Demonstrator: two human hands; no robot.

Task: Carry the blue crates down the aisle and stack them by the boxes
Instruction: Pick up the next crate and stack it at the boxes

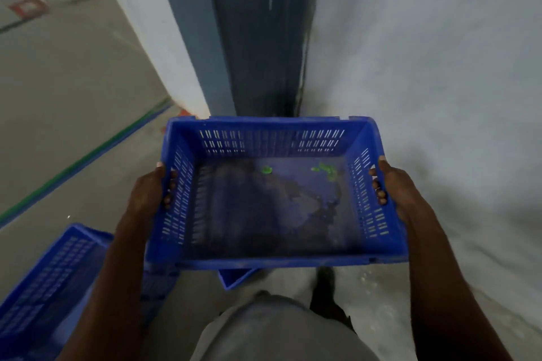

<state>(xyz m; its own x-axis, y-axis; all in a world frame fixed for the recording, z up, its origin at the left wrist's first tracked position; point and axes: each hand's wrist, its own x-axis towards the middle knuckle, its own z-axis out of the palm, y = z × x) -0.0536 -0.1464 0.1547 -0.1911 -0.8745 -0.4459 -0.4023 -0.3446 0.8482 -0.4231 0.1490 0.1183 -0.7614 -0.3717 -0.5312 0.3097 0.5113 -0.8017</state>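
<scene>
Straight ahead of me, at top centre of the frame, a dark blue-grey column (pixel 258 38) rises from the floor and stands right behind the far rim of the crate I am carrying. To its left runs a pale wall edge (pixel 152 38); the right half of the frame is a rough, whitish plastered wall (pixel 425 53) close beside the crate. At left the floor (pixel 58 97) is smooth grey concrete, crossed diagonally by a green and blue painted line (pixel 88 161).

In the lower left corner I see a second blue crate (pixel 50 287), lower than the carried one, with the same slotted plastic sides. A blue corner (pixel 234 280) pokes out just under the carried crate's near rim; I cannot tell what it belongs to.

The blue crate (pixel 272 126) sits at frame centre, held up in front of my grey-clad body. It is rigid moulded plastic, rectangular, with rows of narrow vent slots in every wall and a solid bottom that looks scuffed and dirty, with a few small green bits (pixel 324 170) near its far right. Its long axis runs left to right across the frame, open side up.

My left hand (pixel 152 193) grasps the left short wall, fingers hooked through the handle slot. My right hand (pixel 393 187) grips the right short wall the same way.
</scene>
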